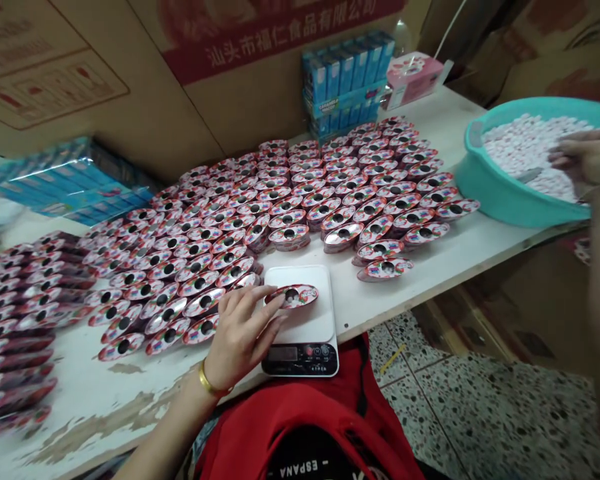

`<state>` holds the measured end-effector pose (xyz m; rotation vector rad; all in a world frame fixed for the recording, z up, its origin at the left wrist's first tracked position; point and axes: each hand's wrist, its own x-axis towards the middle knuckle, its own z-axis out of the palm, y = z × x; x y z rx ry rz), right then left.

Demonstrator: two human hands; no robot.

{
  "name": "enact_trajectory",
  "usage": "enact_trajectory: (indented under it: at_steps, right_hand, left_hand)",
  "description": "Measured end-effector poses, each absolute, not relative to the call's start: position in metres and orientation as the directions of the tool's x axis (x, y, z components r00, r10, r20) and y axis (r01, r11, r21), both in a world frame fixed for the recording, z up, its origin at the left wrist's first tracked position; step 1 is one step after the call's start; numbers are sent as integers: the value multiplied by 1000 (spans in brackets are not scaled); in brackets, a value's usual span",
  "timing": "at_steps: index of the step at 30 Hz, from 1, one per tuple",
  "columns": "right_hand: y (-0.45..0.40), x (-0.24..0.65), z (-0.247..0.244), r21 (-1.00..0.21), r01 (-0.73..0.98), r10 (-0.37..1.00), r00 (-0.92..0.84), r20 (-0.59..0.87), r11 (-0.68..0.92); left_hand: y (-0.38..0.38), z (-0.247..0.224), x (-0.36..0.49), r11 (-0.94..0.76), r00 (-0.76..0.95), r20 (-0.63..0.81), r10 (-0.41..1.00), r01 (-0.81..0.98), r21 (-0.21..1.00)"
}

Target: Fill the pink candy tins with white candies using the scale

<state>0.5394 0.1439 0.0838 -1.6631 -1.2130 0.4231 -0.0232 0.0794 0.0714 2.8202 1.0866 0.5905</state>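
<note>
My left hand [245, 333], with a gold bracelet on the wrist, has its fingers closed on the left end of a small oval candy box [307, 295]. This red and white box sits on a white digital scale [325, 327], and pale pieces show through the round hole in its top. At the far right my right hand [593, 160] is over a turquoise basin [520, 203] of small white candies [520, 140], its fingers drawn together at them. Whatever lies between those fingertips is hidden. A grey scoop-like piece [530, 175] rests among the candies.
Many matching oval boxes [290, 233] stand in rows behind and left of the scale. Blue wrapped packs [347, 77] and a pink box [413, 77] are at the back, another blue bundle [75, 180] at left. Large cartons [105, 40] wall the table's rear.
</note>
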Motion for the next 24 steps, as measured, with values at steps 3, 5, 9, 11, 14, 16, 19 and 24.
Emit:
enact_trajectory:
  at_steps: [3,5,9,11,14,16,19,24]
  right_hand:
    - [135,431,121,-925,379,861,478,175,-22]
    - [122,350,141,-930,366,966,252,62,-36]
    - [98,228,141,-872,471,962,-274,2,135]
    - [92,198,126,-801,544,916,-400,16,251]
    - [88,178,106,-729,598,869,-494,-8,334]
    - [87,174,100,-711,611,862,-506,-13,348]
    - [88,170,103,-705,619,870,-493,-4,347]
    - [94,172,112,-861,499,921,-373,-114,96]
  left_hand:
    - [73,69,-35,-708,635,318,704,660,250]
    - [68,67,-43,-687,610,320,725,670,280]
    - [54,65,-53,-675,589,332,737,670,309]
    - [47,64,-56,-669,579,338,742,667,326]
    - [38,63,-60,-654,565,330,756,666,358]
    - [34,61,-63,-647,560,323,763,663,377]
    - [31,59,-67,-643,555,325,765,654,398]
    - [29,57,-73,-635,540,333,773,653,413]
